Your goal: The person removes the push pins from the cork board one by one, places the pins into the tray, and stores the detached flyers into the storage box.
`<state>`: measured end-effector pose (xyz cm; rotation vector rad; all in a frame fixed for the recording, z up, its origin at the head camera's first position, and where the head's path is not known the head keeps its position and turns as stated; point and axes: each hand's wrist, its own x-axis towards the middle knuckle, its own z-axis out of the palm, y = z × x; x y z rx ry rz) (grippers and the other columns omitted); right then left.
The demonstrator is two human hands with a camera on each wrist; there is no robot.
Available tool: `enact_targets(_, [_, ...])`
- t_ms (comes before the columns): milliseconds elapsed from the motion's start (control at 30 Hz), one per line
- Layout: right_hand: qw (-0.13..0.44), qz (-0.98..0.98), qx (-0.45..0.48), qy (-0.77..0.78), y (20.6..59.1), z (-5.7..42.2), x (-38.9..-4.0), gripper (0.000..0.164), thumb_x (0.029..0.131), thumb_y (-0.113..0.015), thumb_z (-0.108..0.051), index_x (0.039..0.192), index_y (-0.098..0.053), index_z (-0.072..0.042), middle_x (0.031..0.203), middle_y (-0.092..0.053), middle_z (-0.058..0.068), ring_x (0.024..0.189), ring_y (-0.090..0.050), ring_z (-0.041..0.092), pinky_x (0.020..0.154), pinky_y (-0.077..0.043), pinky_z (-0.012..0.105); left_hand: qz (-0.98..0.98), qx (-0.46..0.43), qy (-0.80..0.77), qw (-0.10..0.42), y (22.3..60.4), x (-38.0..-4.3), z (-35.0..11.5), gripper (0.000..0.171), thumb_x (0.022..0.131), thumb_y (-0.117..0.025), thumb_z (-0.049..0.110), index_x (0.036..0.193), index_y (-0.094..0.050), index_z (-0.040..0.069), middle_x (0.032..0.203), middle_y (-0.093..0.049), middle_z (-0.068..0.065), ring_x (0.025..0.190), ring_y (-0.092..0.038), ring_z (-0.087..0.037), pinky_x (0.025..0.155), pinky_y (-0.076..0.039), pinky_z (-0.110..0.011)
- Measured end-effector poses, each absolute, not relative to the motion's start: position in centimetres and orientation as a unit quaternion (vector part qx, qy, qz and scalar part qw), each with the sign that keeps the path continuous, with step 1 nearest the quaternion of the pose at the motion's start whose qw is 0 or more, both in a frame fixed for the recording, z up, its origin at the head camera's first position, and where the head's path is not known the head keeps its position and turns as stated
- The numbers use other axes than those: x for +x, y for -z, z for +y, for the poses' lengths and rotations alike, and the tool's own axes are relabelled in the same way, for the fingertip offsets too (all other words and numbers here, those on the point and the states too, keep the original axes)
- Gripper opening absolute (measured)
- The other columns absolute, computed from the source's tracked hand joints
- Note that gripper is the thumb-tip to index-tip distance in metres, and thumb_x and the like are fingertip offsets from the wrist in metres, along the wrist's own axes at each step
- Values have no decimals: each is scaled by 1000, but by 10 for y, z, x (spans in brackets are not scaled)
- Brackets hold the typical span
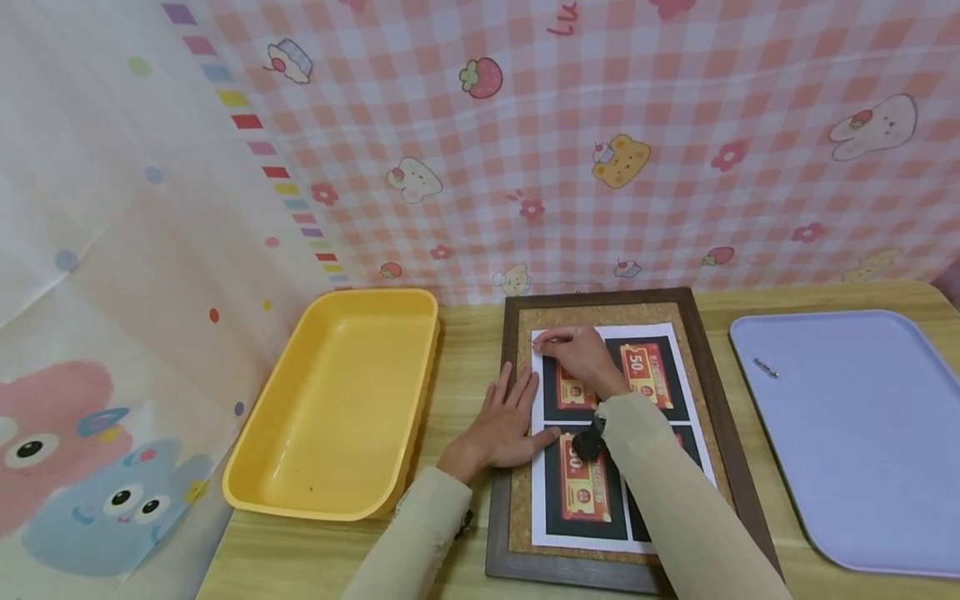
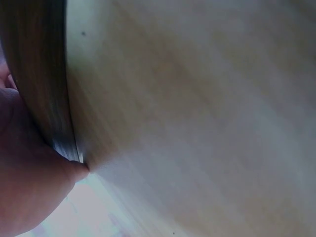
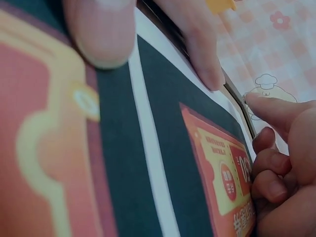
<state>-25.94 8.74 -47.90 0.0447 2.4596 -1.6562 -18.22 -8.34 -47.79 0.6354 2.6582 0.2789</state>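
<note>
A white sheet (image 1: 538, 525) printed with red and gold coupons (image 1: 585, 487) on black panels lies on a cork board (image 1: 600, 315) with a dark brown frame (image 1: 720, 425). My left hand (image 1: 504, 429) rests with spread fingers over the frame's left side and the sheet's left edge, its thumb reaching onto a black panel. At the sheet's upper left corner, my right hand (image 1: 581, 354) brings thumb and forefinger together. In the right wrist view a tiny, pin-like dark thing (image 3: 246, 98) shows at its fingertip, mostly hidden, while the other fingers (image 3: 271, 185) are curled.
To the left stands a yellow tray (image 1: 330, 408). A lilac tray (image 1: 870, 450) lies at the right, holding a small metal pin (image 1: 767, 367). Behind the wooden table (image 1: 468, 350) hangs a pink checked cloth (image 1: 480, 167).
</note>
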Motion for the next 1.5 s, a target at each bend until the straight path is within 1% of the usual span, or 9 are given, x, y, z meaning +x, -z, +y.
enact_targets(167, [103, 799, 4, 592, 478, 91, -258, 19, 93, -70, -26, 105, -79, -13, 105, -74, 7, 71, -65, 15, 59, -53, 28, 949, 226, -99, 194, 473, -181, -83, 88, 98, -37, 63, 160, -2, 12, 168, 8, -2, 150, 23, -26, 123, -1, -50])
enact_targets(267, [112, 789, 1, 605, 477, 94, -258, 20, 93, -70, -25, 107, -78, -12, 103, -73, 9, 68, -66, 15, 58, -54, 29, 949, 227, -98, 194, 472, -181, -84, 88, 98, -37, 63, 160, -2, 12, 167, 8, -2, 150, 23, -26, 123, -1, -50])
enact_targets(400, [120, 792, -2, 599, 477, 97, -257, 21, 93, -70, -26, 108, -78, -13, 106, -73, 7, 75, -66, 17, 61, -54, 30, 949, 226, -97, 198, 473, -181, -84, 88, 98, -37, 64, 160, -2, 12, 167, 8, -2, 150, 24, -26, 123, -1, -50])
enact_targets(533, [125, 799, -4, 588, 478, 101, -257, 20, 93, -70, -28, 107, -78, -16, 111, -71, 3, 87, -63, 19, 68, -52, 31, 949, 224, -100, 198, 474, -181, -83, 88, 98, -38, 64, 160, -2, 12, 167, 8, -2, 150, 24, -25, 123, -1, -50])
enact_targets(633, [125, 801, -8, 585, 479, 104, -256, 19, 94, -70, -28, 107, -78, -17, 111, -71, 2, 91, -62, 21, 72, -51, 33, 949, 223, -104, 197, 475, -181, -83, 88, 98, -38, 63, 161, -3, 12, 168, 8, -2, 150, 23, -25, 123, -1, -50])
enact_targets(767, [125, 798, -21, 589, 478, 105, -255, 20, 94, -69, -27, 108, -78, -15, 111, -72, 2, 92, -63, 21, 73, -51, 33, 949, 223, -108, 196, 476, -181, -83, 88, 98, -38, 63, 161, -4, 12, 168, 7, -2, 150, 22, -25, 123, -1, -50])
enact_targets(1067, [128, 801, -20, 585, 473, 104, -252, 20, 94, -69, -26, 107, -77, -13, 105, -74, 2, 88, -64, 20, 73, -50, 32, 949, 227, -114, 189, 475, -181, -83, 88, 98, -40, 62, 160, -4, 11, 168, 6, -3, 150, 22, -26, 123, -1, -50])
enact_targets(1333, [125, 809, -24, 574, 471, 108, -248, 20, 95, -68, -25, 107, -77, -12, 107, -73, 2, 96, -62, 19, 85, -44, 33, 949, 224, -113, 192, 475, -181, -82, 89, 97, -39, 63, 160, -5, 11, 168, 7, -3, 150, 22, -26, 123, -1, -50])
enact_targets(1500, [121, 809, -22, 575, 470, 112, -245, 17, 95, -68, -23, 106, -77, -13, 107, -72, 3, 97, -62, 21, 84, -45, 34, 949, 222, -113, 192, 477, -181, -83, 89, 97, -39, 63, 160, -4, 11, 168, 7, -3, 150, 23, -26, 122, -1, -51])
